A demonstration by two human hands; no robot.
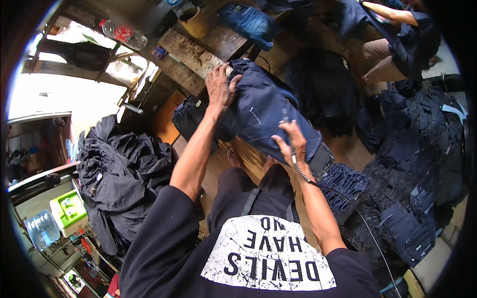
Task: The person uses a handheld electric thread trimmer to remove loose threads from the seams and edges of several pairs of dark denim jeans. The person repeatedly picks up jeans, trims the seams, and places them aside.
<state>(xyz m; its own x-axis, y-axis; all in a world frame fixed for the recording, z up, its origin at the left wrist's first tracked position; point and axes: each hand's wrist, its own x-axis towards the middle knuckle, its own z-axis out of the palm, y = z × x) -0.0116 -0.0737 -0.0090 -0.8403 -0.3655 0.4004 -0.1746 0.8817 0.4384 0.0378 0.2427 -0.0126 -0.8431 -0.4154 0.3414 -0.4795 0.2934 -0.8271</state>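
Observation:
A folded navy garment, perhaps trousers, lies in front of my knees over other dark cloth. My left hand rests on its far left end, fingers spread and nothing in them. Over the near right end is my right hand, its thumb and fingers apart against the cloth. A small pale, blurred mark shows just beyond those fingertips; I cannot tell what it is. Around my right wrist sits a band with a black coiled cord, which trails down to the lower right.
A heap of black garments lies to the left, and dark clothes pile up on the right. Beyond the garment stands a worn wooden bench with a plastic bottle near it. Another person is at the far right.

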